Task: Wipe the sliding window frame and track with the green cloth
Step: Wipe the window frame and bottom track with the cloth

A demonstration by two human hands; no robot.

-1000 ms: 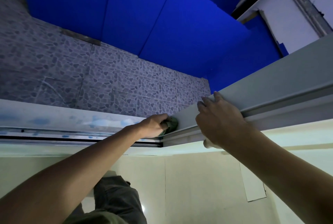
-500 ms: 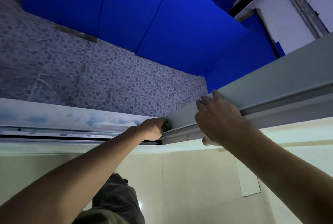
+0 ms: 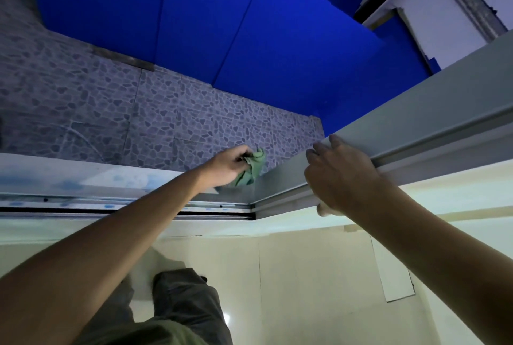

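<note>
My left hand [image 3: 226, 168] grips a crumpled green cloth [image 3: 251, 169], held just above the grey sill beside the corner of the window frame. The cloth hangs free, its lower end near the sill surface. The track [image 3: 111, 207] runs along the bottom from the left to the corner, with dark grooves and blue smears. The grey sliding frame [image 3: 416, 133] slants up to the right. My right hand [image 3: 340, 175] wraps over that frame's lower rail near the corner, thumb under it.
Beyond the window lie a pebble-pattern tiled surface [image 3: 138, 111] and blue panels [image 3: 222, 25]. A cream wall [image 3: 305, 275] sits below the track, and my legs in dark trousers [image 3: 183, 305] are at the bottom.
My left hand has lifted the cloth out of the frame corner and pulled it up and left, so more of the cloth shows. My right hand stays on the frame.
</note>
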